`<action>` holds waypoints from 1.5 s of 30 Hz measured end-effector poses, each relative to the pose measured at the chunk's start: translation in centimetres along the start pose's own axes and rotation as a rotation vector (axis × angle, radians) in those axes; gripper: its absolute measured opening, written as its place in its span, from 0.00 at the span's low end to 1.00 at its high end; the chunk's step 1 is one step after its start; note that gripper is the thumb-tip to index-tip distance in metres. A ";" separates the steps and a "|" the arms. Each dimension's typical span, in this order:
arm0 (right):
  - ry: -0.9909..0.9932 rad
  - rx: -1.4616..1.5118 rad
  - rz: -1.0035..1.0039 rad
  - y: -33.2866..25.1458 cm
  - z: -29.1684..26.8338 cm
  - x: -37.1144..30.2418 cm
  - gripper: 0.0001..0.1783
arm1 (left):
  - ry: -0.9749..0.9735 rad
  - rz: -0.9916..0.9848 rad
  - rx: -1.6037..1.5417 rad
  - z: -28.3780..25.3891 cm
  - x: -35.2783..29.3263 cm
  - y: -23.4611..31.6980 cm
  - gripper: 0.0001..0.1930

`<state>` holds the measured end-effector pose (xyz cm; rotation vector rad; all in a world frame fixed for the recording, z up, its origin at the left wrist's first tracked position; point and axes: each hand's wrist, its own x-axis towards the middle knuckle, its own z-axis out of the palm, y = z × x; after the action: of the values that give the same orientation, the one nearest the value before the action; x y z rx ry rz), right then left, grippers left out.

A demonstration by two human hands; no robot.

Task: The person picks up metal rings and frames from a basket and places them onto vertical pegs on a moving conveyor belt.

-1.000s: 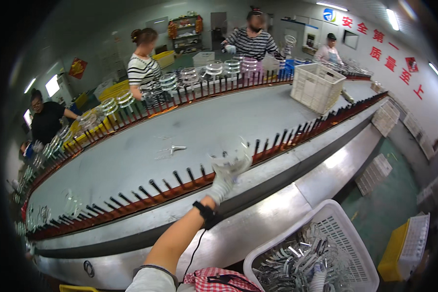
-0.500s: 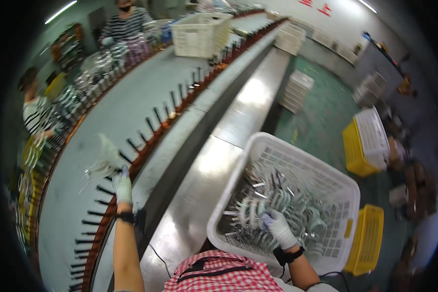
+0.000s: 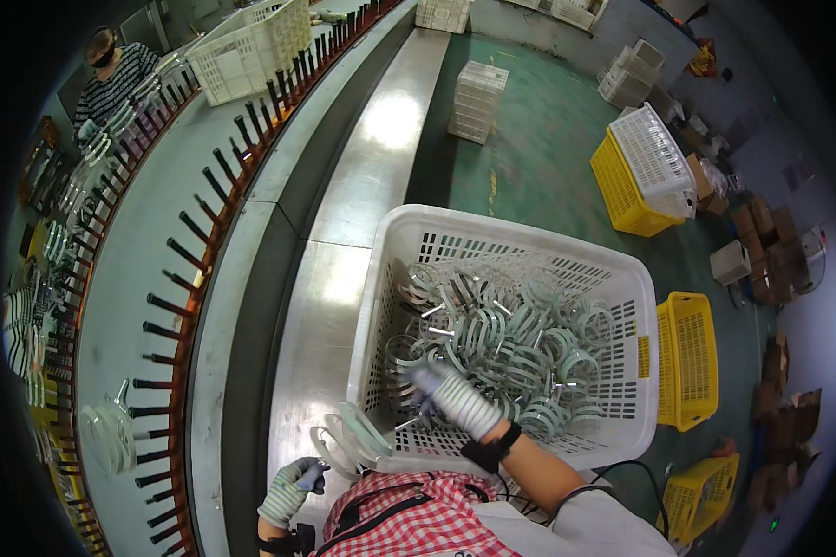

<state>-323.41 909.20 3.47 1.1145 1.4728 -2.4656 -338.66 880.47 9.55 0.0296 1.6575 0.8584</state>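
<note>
My left hand (image 3: 290, 489), in a striped glove, is low beside the basket's near left corner with its fingers curled closed; what they hold, if anything, is hidden. Right beside it, a cluster of pale rings (image 3: 362, 436) overlaps that corner, its thin rod reaching toward my right hand's fingers. My right hand (image 3: 455, 397), also gloved and blurred by motion, is over the basket, its fingers smeared, so its grip does not show. Many pale ring clusters with metal rods (image 3: 529, 343) fill the white basket (image 3: 515, 230). Another ring cluster (image 3: 109, 436) sits at the conveyor by the dark pegs.
Dark upright pegs (image 3: 195, 227) line both edges of the grey conveyor (image 3: 144, 278). A cream crate (image 3: 251, 56) stands on it, farther along. A metal ledge (image 3: 330, 278) runs beside it. Yellow crates (image 3: 687, 362) stand right of the basket. A person (image 3: 116, 79) works across the conveyor.
My left hand has drawn back from the conveyor toward my body, leaving a ring cluster there. My right hand has moved toward the basket's left side, and the view has turned right.
</note>
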 end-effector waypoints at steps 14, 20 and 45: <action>0.638 -0.595 0.073 13.8 -18.9 11.2 0.16 | 0.085 0.077 -0.567 -1.0 1.7 1.9 0.27; 0.522 -0.152 0.006 5.6 -16.4 9.4 0.09 | 0.235 0.094 -0.706 -3.1 2.0 2.5 0.25; -0.078 -0.022 -0.078 -15.2 -8.2 32.0 0.20 | 0.489 0.094 -0.875 -3.7 9.6 8.6 0.21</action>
<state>-348.50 933.36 -7.01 0.9631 1.5460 -2.5060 -348.23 889.20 6.26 -0.7607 1.5832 1.6967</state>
